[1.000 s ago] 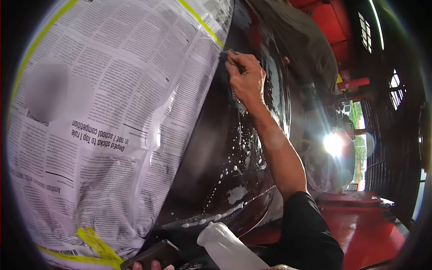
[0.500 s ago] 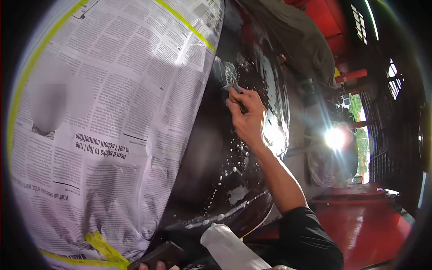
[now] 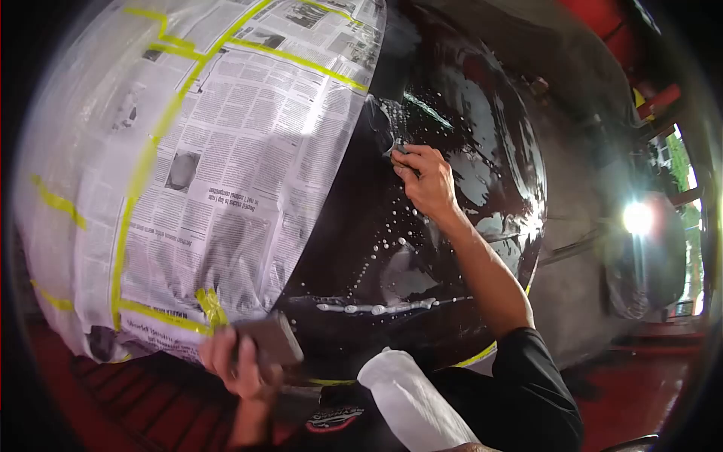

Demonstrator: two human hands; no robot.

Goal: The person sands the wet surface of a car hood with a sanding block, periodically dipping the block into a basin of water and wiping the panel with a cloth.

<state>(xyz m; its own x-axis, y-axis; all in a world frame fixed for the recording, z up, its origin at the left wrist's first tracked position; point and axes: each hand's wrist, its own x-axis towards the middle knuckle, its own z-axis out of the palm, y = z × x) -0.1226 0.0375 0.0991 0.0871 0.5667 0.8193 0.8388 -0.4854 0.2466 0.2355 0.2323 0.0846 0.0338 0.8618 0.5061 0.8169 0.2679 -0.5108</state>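
Note:
My right hand reaches up to a glossy dark maroon car body panel. Its fingers are pinched around a small dark grey pad, mostly hidden by the fingers and apparently touching the wet surface. White suds and a wet streak lie just above it, and foam drops trail below. Lower left, my left hand is closed around a brownish-grey rectangular block, blurred by motion, in front of the panel's lower edge.
Newspaper masking held by yellow tape covers the area on the left. A white rounded object juts up at bottom centre. A bright light shines at right, with red surfaces along the bottom.
My left hand has risen into fuller view with the block. The view has shifted so more masking and panel show. My right hand still grips the pad near the suds.

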